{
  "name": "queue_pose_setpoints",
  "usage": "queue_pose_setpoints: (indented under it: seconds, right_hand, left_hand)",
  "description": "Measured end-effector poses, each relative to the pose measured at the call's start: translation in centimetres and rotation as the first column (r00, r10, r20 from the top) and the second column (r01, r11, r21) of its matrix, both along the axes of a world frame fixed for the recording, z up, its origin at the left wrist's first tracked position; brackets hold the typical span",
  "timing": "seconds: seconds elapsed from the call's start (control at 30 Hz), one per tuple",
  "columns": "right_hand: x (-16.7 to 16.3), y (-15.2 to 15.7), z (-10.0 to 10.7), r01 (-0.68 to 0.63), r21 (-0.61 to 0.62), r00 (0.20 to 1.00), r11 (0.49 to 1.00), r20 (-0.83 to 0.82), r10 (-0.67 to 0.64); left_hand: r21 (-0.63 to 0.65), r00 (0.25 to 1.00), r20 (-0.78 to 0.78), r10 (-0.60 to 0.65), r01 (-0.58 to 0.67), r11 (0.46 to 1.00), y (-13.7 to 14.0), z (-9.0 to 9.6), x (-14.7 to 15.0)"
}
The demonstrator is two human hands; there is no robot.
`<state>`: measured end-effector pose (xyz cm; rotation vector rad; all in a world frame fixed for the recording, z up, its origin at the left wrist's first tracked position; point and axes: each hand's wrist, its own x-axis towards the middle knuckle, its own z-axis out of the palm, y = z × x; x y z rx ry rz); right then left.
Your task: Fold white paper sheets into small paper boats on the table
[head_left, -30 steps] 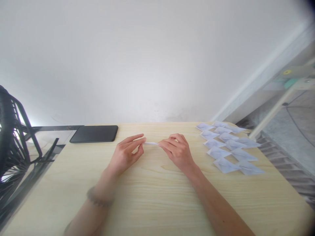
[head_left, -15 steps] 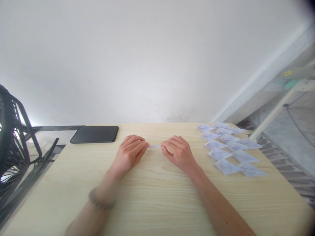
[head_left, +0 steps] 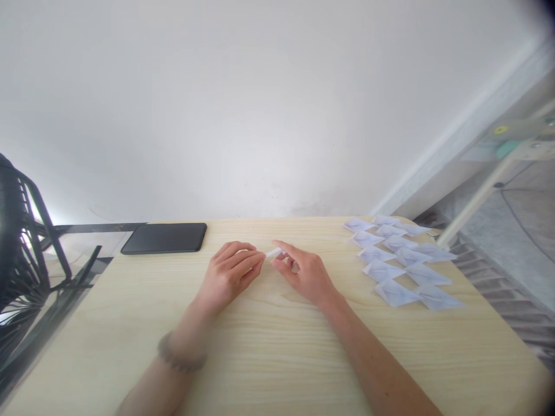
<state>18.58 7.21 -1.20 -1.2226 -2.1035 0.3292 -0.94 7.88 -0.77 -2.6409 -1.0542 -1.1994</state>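
Between the fingertips of my left hand (head_left: 229,274) a narrow strip of folded white paper (head_left: 273,252) is pinched, held just above the wooden table. It points to the right and tilts slightly upward. My right hand (head_left: 306,274) is around the strip's other end, its thumb and index finger apart and the other fingers curled behind. Whether a right fingertip touches the paper is hard to see. To the right, several pointed folded white paper pieces (head_left: 398,293) lie in slanting rows.
A black smartphone (head_left: 165,238) lies at the table's back left. The pale wooden table (head_left: 269,358) meets a white wall (head_left: 260,115). At the left is a black chair (head_left: 26,242), and a pale metal frame (head_left: 481,196) stands past the right edge.
My right hand has moved left toward my left hand, and its thumb and index finger have come apart from their pinch. The paper strip now tilts up at its right end.
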Motion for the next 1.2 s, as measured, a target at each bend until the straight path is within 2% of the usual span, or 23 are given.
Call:
queue_pose_setpoints:
  seconds: [0.17, 0.23, 0.37, 0.57, 0.73, 0.83, 0.93, 1.0, 1.2]
  right_hand:
    - [-0.3, 0.2, 0.1, 0.009, 0.144, 0.999, 0.99, 0.03, -0.013]
    - [-0.2, 0.3, 0.2, -0.028, 0.182, 0.998, 0.983, 0.068, 0.016]
    - [0.4, 0.4, 0.4, -0.103, 0.212, 0.993, 0.972, 0.078, 0.088]
    - [1.7, 0.8, 0.2, -0.073, 0.259, 0.997, 0.963, -0.004, 0.076]
    - [2.0, 0.8, 0.2, -0.033, 0.273, 0.999, 0.961, -0.02, 0.04]
    - [1.7, 0.6, 0.0, -0.063, 0.268, 0.998, 0.961, 0.029, 0.058]
    - [1.3, 0.5, -0.1, -0.108, 0.25, 0.992, 0.962, 0.089, 0.088]
    - [1.1, 0.5, -0.1, -0.139, 0.22, 0.986, 0.965, 0.125, 0.113]
    - [0.8, 0.3, -0.2, -0.164, 0.044, 0.979, 0.985, 0.13, 0.157]
  left_hand:
    - [-0.015, 1.0, -0.006, -0.029, 0.029, 0.999, -0.2, 0.0, 0.3]
    - [-0.028, 0.999, -0.013, -0.038, 0.038, 0.999, -0.2, 0.1, 0.4]
    - [-0.024, 1.0, -0.007, -0.016, 0.016, 1.0, -0.1, 0.2, -0.1]
    - [-0.004, 0.998, 0.057, 0.041, -0.041, 0.999, 0.4, 0.2, -1.7]
    - [-0.062, 0.996, 0.071, 0.045, -0.041, 0.997, 0.2, 0.2, -1.7]
    - [-0.18, 0.997, 0.014, 0.079, -0.075, 0.981, -0.2, 0.4, -1.3]
    - [-0.307, 0.971, -0.043, 0.235, -0.236, 0.922, -0.4, 0.5, -0.9]
    - [-0.339, 0.949, -0.073, 0.307, -0.313, 0.887, -0.4, 0.5, -0.7]
    - [-0.321, 0.95, -0.267, 0.165, -0.249, 0.914, -0.1, -0.4, 0.1]
